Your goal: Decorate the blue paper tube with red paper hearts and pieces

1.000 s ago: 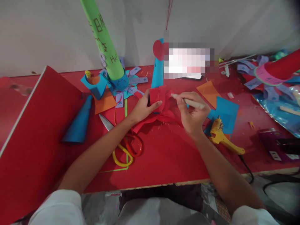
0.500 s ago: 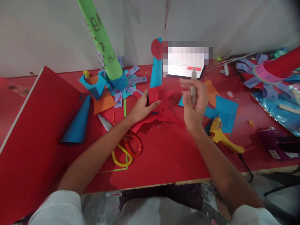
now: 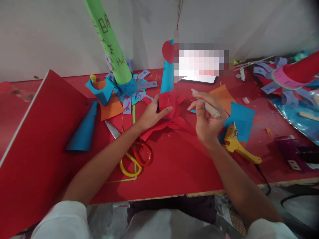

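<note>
My left hand (image 3: pixel 153 114) grips a red paper piece (image 3: pixel 166 99) with petal-like strips spread out at its base. Its thumb lies across the front of the paper. To the right, my right hand (image 3: pixel 209 119) is closed around a pale marker (image 3: pixel 208 105), which slants with one end toward the red paper but apart from it. Behind the red piece stands a blue paper tube (image 3: pixel 167 78) with a red round piece (image 3: pixel 168 52) at its top. Scissors (image 3: pixel 134 156) with one red and one yellow handle loop lie by my left forearm.
A yellow glue gun (image 3: pixel 234 141) rests on blue paper (image 3: pixel 243 116) beyond my right forearm. At left are a green paper tube (image 3: pixel 112 46), a blue cone (image 3: pixel 83 129) and a leaning red board (image 3: pixel 37 149). A lit tablet (image 3: pixel 196 73) leans at the wall. A purple device (image 3: pixel 291 154) lies right.
The marker has turned from upright to slanting, its far end tipping toward the red paper. My right hand's fingers have closed around it. My left hand keeps its hold.
</note>
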The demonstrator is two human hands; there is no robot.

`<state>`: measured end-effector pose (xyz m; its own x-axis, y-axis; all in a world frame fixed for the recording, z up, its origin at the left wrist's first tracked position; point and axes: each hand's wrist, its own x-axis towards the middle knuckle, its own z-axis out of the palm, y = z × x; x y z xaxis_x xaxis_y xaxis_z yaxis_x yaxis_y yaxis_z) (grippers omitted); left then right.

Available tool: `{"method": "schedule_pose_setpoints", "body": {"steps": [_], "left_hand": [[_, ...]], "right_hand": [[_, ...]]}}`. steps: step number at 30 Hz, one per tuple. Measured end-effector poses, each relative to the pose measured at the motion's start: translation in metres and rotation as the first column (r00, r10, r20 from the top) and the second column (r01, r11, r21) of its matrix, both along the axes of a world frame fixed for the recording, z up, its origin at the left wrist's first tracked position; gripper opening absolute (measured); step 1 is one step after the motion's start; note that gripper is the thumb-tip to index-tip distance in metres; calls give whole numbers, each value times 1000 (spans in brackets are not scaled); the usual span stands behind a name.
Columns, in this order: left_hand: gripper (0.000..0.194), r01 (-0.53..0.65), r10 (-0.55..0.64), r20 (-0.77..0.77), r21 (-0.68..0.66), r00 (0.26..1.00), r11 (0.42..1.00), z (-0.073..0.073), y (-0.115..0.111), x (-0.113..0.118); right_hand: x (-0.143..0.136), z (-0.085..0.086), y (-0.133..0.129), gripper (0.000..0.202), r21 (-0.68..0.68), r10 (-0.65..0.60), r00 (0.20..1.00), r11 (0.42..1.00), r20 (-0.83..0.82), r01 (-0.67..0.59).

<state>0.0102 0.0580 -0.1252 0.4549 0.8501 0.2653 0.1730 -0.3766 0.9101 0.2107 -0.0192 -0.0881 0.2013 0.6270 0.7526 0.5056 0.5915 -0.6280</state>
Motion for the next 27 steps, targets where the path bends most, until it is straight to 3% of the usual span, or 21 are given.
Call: {"method": "schedule_pose_setpoints", "body": {"steps": [5, 12, 18, 27], "left_hand": [[68, -18, 18, 3, 5, 1000, 1000, -2, 1, 1], [66, 37, -37, 60, 9, 997, 999, -2, 1, 2], [66, -29, 31, -34, 36, 999, 999, -8, 4, 0], [62, 2, -1, -3, 70, 1000, 998, -14, 6, 1]], "right_hand": [[-2, 7, -9, 26, 32, 37, 975, 998, 218, -45], [-7, 7, -8, 39, 79, 155, 924, 978, 349, -193], [-10, 3, -6, 44, 58, 145, 907, 982, 396, -182], [-13, -5, -4, 44, -21, 144, 882, 988, 449, -151]]}}
